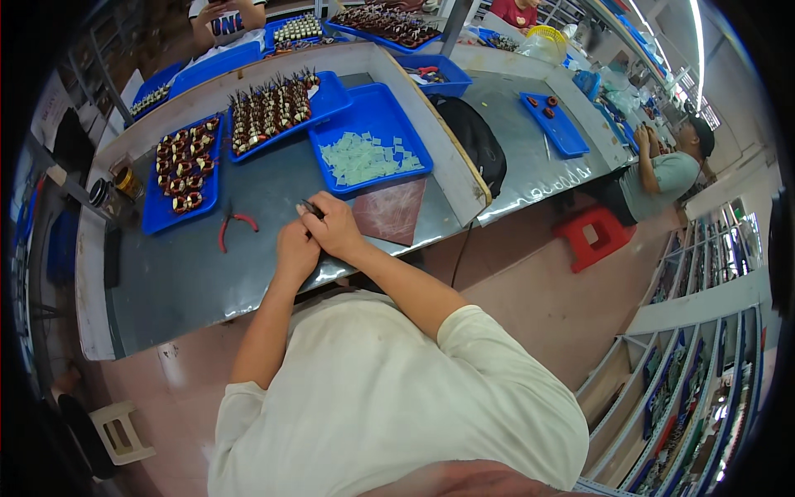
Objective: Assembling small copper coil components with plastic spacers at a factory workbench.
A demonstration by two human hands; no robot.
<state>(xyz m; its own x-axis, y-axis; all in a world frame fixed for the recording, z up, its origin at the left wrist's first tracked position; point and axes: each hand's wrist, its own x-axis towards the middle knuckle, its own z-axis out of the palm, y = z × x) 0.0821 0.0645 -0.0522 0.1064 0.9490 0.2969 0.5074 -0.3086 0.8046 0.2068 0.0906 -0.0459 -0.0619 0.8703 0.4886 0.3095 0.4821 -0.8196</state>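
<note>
My right hand (335, 225) is closed around a dark, slim, pen-like tool (312, 209) whose end sticks out past the thumb. Pressed against it is my left hand (296, 245), fingers curled; whatever lies between the two hands is hidden. Both are at the front part of a grey-topped bench (166, 286). Red-handled pliers (238, 228) lie to the left. A worn reddish-brown board (391, 212) is just right of my hands. Beyond them, small pale-green pieces (368, 157) fill part of a blue tray (421, 151).
One blue tray (157, 217) holds red-and-cream coil-like parts; another blue tray (331, 98) holds similar parts with upright leads. Jars (103, 196) stand at the left. A black bag (472, 137) sits behind the wooden divider (451, 149). A co-worker (662, 178) sits at the right near a red stool (590, 236).
</note>
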